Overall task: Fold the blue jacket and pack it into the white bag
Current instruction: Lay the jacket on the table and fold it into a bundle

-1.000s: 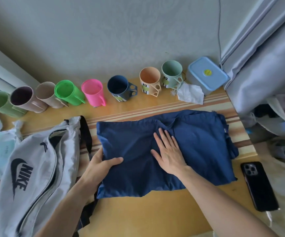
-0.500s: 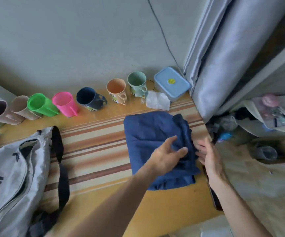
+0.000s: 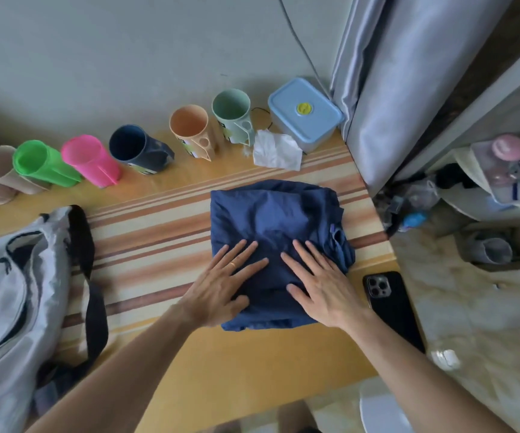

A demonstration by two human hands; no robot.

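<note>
Yellow wood, crossed by a band of brown and cream stripes, makes up the worktop (image 3: 246, 364) that fills the middle of the frame. At the left edge we see the white fabric bag (image 3: 5, 295) with its black printed lettering, lying on its side, and its dark strap (image 3: 91, 276) trails along the bag's right side towards the lower left. Our folded blue jacket (image 3: 271, 214) sits as a compact rectangle right of centre, on the stripes and well apart from the bag. Both of our hands lie flat on its near half: the left hand (image 3: 221, 292), with a gold ring on one finger, presses the lower left part, and the right hand (image 3: 324, 289) presses the lower right part. The fingers (image 3: 307, 254) of each are spread wide and straight, gripping nothing, only bearing down on the cloth. Just right of the jacket, by our right wrist, a black smartphone (image 3: 393, 310) lies with its cameras up. Along the wall at the top a light blue lidded plastic box (image 3: 302, 114) stands, with a crumpled white tissue (image 3: 275, 151) in front of it. Left of these runs a row of plastic mugs: pale green (image 3: 232, 115), peach (image 3: 191, 126), navy (image 3: 136, 148), pink (image 3: 88, 159) and bright green (image 3: 41, 164).
</note>
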